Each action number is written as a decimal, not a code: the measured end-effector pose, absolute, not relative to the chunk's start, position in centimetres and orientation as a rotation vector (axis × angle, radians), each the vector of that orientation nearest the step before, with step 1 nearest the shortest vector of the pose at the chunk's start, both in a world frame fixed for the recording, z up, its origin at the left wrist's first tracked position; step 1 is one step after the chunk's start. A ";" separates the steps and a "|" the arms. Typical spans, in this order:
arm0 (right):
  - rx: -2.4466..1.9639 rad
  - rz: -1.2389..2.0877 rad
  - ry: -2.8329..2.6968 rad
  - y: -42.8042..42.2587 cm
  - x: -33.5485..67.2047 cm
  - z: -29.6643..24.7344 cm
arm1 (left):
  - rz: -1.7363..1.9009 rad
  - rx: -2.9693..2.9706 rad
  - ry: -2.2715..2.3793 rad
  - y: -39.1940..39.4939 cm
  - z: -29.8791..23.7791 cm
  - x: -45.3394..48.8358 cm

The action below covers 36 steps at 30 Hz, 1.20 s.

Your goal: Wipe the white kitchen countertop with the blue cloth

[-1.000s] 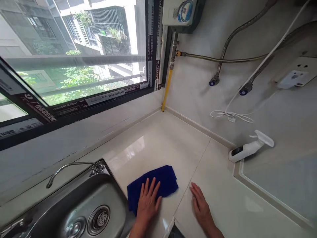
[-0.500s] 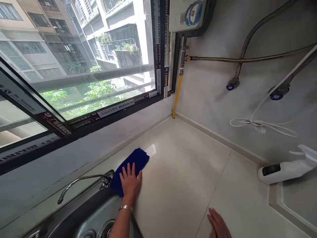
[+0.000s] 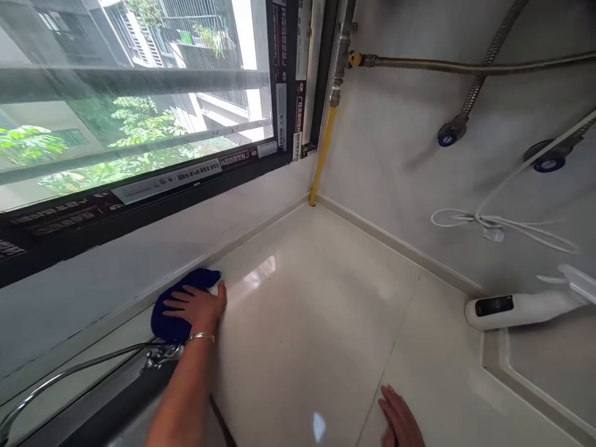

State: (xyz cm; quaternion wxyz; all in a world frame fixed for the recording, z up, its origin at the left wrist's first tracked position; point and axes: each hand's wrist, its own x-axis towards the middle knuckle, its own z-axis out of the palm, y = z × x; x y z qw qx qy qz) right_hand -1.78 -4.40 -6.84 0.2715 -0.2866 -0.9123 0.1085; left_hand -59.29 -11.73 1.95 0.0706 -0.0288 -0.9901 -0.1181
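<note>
On my feed: left grip (image 3: 198, 307), fingers spread and not closed, pressed flat on a blue cleaning cloth (image 3: 173, 331) by the wall of the tabletop (image 3: 307, 323); right grip (image 3: 398, 419), also open, resting on that surface, well apart.

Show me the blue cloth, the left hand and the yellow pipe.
Blue cloth (image 3: 193, 279), head view, top edge.
Left hand (image 3: 198, 307), head view, back of hand.
Yellow pipe (image 3: 323, 155), head view, midsection.
</note>
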 end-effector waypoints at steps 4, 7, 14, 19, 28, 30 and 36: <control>-0.830 0.288 -2.465 -5.2 -2.4 -5.6 | -0.314 -0.151 -2.995 -11.8 2.0 -58.9; -0.857 0.329 -2.420 -5.7 -3.3 -4.5 | -0.268 -0.399 -2.985 -12.1 2.1 -57.4; -0.897 0.350 -2.318 -6.0 -4.8 -2.7 | -0.202 -1.046 -2.832 -12.0 1.8 -52.6; -0.907 0.374 -2.289 -5.9 -5.2 -2.5 | -0.169 -1.478 -2.722 -12.0 1.4 -46.9; -0.878 0.449 -2.164 -5.5 -5.7 -2.7 | -0.415 -2.050 -2.292 -13.5 1.0 -32.0; -0.905 0.590 -2.080 -5.3 -5.7 -2.8 | -0.418 -2.121 -2.184 -14.4 1.0 -29.4; -0.990 0.780 -1.823 -4.3 -5.7 -2.4 | -0.397 -2.455 -1.801 -17.4 0.8 -27.7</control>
